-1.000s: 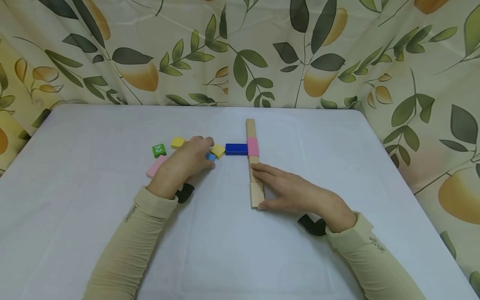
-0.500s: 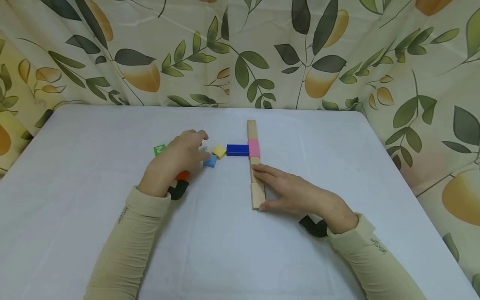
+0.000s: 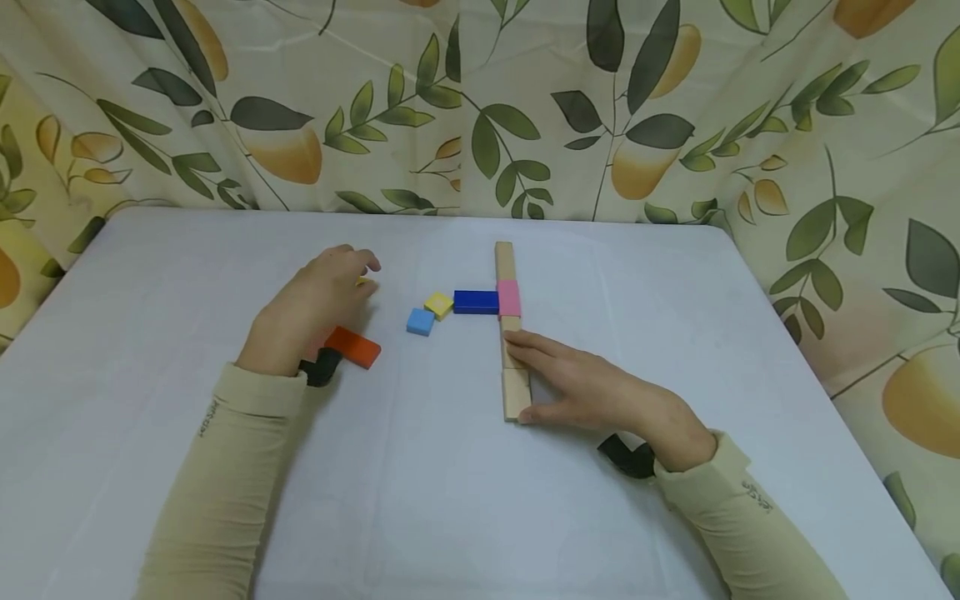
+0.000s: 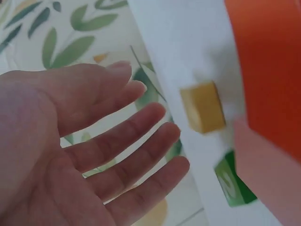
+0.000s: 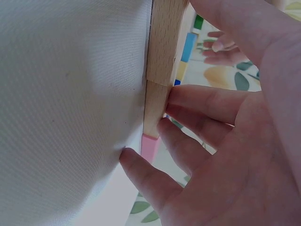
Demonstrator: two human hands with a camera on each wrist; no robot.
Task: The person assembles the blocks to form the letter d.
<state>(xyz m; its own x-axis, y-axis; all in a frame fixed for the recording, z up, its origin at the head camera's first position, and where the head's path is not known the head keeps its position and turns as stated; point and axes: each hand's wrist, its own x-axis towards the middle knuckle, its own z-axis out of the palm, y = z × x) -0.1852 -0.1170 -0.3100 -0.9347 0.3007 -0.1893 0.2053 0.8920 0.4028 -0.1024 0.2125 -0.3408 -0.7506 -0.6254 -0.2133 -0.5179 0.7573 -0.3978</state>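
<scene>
My left hand (image 3: 311, 300) hovers at the left with loosely spread fingers, holding nothing. Around it in the left wrist view are a yellow block (image 4: 204, 107), a green block (image 4: 233, 181) with a pale marking, a pink block (image 4: 268, 174) and an orange block (image 4: 273, 61). In the head view it hides the green and pink ones. My right hand (image 3: 581, 379) rests its fingers against a wooden block (image 5: 158, 106) in a straight row, thumb by the nearer wooden block (image 3: 516, 396). A pink block (image 3: 508, 297) and a far wooden block (image 3: 505, 260) continue that row.
A dark blue block (image 3: 476, 302) sticks out leftward from the row's pink block. Near its left end lie a tilted yellow block (image 3: 438, 306) and a light blue block (image 3: 420, 322). The white table (image 3: 465, 508) ends at a leaf-patterned curtain (image 3: 420, 108).
My left hand has moved leftward from beside the light blue and yellow blocks, uncovering the light blue block and the orange block. My right hand stays at the wooden row.
</scene>
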